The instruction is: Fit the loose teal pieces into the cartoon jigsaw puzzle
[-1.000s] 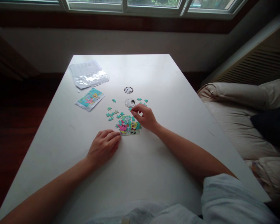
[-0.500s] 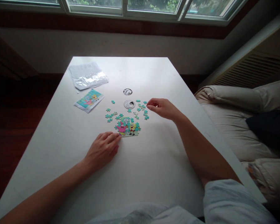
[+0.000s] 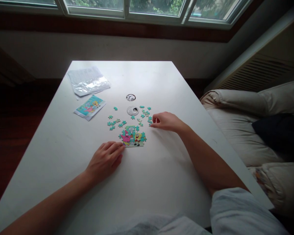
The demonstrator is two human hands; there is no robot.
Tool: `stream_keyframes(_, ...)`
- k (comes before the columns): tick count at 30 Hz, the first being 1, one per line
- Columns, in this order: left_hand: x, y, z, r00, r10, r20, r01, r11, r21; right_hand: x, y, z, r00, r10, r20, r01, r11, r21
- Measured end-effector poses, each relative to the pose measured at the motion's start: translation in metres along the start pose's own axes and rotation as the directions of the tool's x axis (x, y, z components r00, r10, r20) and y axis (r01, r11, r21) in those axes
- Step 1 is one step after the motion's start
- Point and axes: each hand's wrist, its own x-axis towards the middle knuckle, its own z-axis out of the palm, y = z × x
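A flat joined puzzle section [image 3: 131, 137] with pink and yellow cartoon figures lay on the white rectangular desk [image 3: 159, 182], near edge straight, far edge unfinished; beyond it, small green knobbed puzzle pieces [image 3: 109, 123] remained loose. The left hand [image 3: 107, 157] touched its near-left corner, fingers extended, gripping nothing; the right hand's [image 3: 168, 121] fingers nearly pinched beyond its right side, hold unclear.

Loose pieces [image 3: 132, 117] behind joined puzzle [image 3: 131, 136]
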Motion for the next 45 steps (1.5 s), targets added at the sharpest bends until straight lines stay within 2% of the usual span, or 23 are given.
stream_keyframes(4, -0.001, -0.001, 0.000, 1.000, 0.009, 0.002, -0.009, 1.000, -0.007, 0.001, -0.012, 0.011, 0.998, 0.025, -0.062, -0.030, 0.997, -0.068)
stream_keyframes(8, -0.001, 0.000, -0.001, 1.000, 0.015, 0.011, -0.015, 1.000, 0.003, 0.002, -0.013, 0.018, 0.997, -0.032, -0.068, 0.027, 0.998, -0.062)
stream_keyframes(12, -0.001, 0.001, -0.001, 1.000, 0.016, 0.014, -0.016, 1.000, 0.008, 0.005, -0.008, 0.021, 0.988, -0.123, -0.091, 0.122, 0.992, -0.022)
stream_keyframes(17, -0.001, 0.002, -0.002, 1.000, 0.021, -0.006, -0.021, 1.000, 0.013, 0.009, -0.001, 0.022, 0.948, -0.285, -0.142, 0.290, 0.957, 0.015)
stream_keyframes(29, -0.005, 0.004, -0.002, 0.996, 0.061, -0.070, -0.063, 0.998, -0.031, 0.011, 0.010, 0.019, 0.955, -0.232, -0.186, 0.244, 0.969, 0.046)
stream_keyframes(35, -0.004, 0.004, -0.003, 0.996, 0.057, -0.066, -0.060, 0.997, -0.040, 0.012, 0.019, 0.017, 0.962, -0.154, -0.224, 0.152, 0.988, -0.027)
stream_keyframes(45, -0.004, 0.002, -0.001, 0.997, 0.052, -0.063, -0.055, 0.998, -0.044, 0.012, 0.022, 0.015, 0.946, -0.266, -0.185, 0.289, 0.951, 0.107)
